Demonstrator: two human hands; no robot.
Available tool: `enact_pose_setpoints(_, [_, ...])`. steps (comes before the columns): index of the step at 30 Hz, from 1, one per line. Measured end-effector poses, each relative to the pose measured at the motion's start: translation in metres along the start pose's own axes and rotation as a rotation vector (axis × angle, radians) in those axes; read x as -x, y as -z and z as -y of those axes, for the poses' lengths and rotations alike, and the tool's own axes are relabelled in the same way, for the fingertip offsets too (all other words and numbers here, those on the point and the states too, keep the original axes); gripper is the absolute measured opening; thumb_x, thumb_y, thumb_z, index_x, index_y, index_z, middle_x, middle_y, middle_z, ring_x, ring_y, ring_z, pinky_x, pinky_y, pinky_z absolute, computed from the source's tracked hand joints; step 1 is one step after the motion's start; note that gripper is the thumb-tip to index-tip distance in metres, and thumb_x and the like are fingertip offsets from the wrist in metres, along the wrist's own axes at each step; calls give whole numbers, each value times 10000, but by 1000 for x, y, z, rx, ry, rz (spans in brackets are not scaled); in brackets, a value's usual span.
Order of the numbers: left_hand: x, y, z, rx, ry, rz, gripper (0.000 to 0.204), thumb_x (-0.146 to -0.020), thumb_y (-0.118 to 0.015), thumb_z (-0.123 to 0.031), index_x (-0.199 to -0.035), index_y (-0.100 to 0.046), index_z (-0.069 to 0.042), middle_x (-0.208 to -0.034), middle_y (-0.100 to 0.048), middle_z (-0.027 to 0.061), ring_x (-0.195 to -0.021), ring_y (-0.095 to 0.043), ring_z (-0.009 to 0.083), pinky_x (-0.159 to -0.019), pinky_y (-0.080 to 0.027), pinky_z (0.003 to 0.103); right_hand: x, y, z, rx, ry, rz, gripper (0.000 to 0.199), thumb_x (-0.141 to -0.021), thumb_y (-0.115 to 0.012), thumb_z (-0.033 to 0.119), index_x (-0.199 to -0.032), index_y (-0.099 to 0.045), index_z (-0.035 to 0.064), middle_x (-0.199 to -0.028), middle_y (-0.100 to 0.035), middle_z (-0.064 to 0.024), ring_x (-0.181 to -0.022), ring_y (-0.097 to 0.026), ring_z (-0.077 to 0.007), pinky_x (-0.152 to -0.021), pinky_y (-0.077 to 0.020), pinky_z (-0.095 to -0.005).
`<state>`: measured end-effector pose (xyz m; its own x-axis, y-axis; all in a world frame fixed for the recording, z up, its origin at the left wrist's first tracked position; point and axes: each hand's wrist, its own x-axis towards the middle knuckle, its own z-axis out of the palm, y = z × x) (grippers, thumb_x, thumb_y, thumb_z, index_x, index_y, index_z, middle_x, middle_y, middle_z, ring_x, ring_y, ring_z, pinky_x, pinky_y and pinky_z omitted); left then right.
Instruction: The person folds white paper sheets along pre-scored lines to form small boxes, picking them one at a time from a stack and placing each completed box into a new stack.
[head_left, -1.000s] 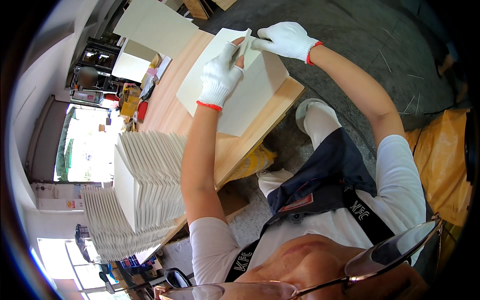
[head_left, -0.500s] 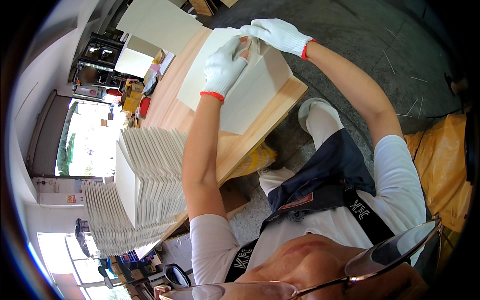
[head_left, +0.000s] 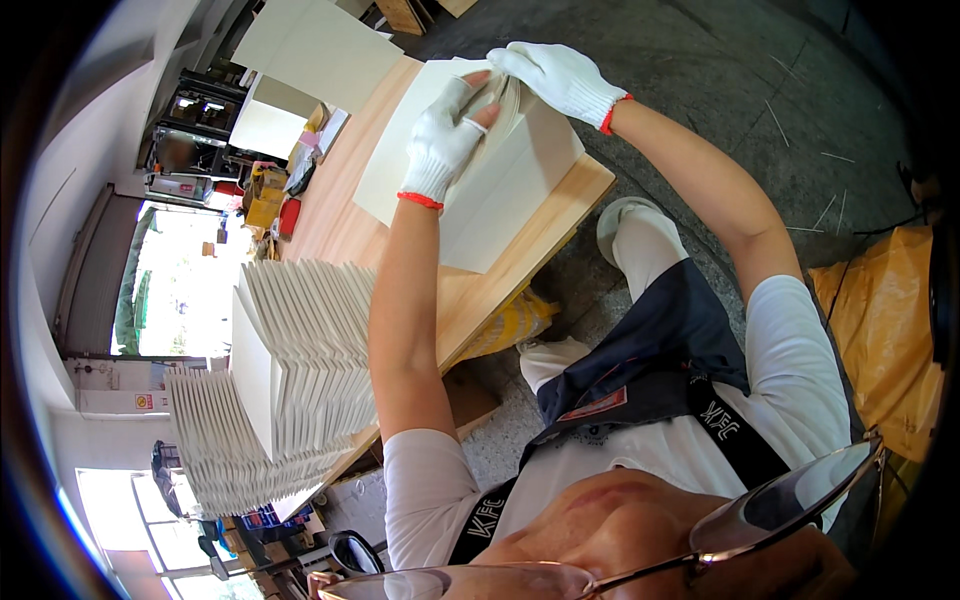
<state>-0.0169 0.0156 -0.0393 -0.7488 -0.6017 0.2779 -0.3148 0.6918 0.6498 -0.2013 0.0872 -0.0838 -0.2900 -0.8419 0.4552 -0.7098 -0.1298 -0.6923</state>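
Observation:
A thick, folded stack of cream-white paper sheets [head_left: 530, 170] lies on the wooden table, its leaves bulging along the bend near the far edge. My left hand [head_left: 445, 140], in a white knitted glove with bare thumb and forefinger tips, rests on the stack's left part. Its thumb and forefinger are spread apart beside the bulging leaves. At the far edge of the same stack, my right hand [head_left: 560, 78], also in a white glove with a red cuff, has its fingers together over the sheets. Its fingertips' undersides are hidden.
Tall piles of folded white sheets [head_left: 310, 350] stand at the left on the wooden table [head_left: 340, 210]. Large flat sheets [head_left: 318, 45] lie at its far end, near a yellow box [head_left: 265, 192] and a red item. An orange-yellow sack [head_left: 885, 310] is on the right.
My left thumb and forefinger have spread apart, and the left hand has drawn slightly back from the leaves. My right hand has shifted slightly right and nearer, staying at the far edge.

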Motion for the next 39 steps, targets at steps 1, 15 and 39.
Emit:
enact_pose_setpoints(1, [3,-2,-3,-31,-79,-76,391,-874,-659,-230,-1249,-606,-134,-1105,-691,125,-937,-664,238,-834,-512,337,0,1,1,17,-10,19,512,-977,-331,540,-1123,-653,170,-944,-686,-118,-894,-642,-324,-778,-484,-428])
enact_pose_setpoints(15, [0,-4,9,-41,47,23,355,-834,-707,-239,-1170,-619,-161,-1019,-702,132,-922,-670,266,-833,-511,347,2,-6,-1,5,16,-77,500,-978,-330,537,-1095,-650,171,-923,-684,-117,-880,-644,-323,-770,-488,-432])
enact_pose_setpoints(39, [0,-5,1,-65,104,55,361,-805,-735,-248,-1145,-636,-175,-973,-706,96,-759,-676,179,-727,-540,315,1,-11,-6,-11,1,-103,498,-969,-367,534,-988,-651,125,-859,-676,-118,-814,-645,-309,-733,-484,-416])
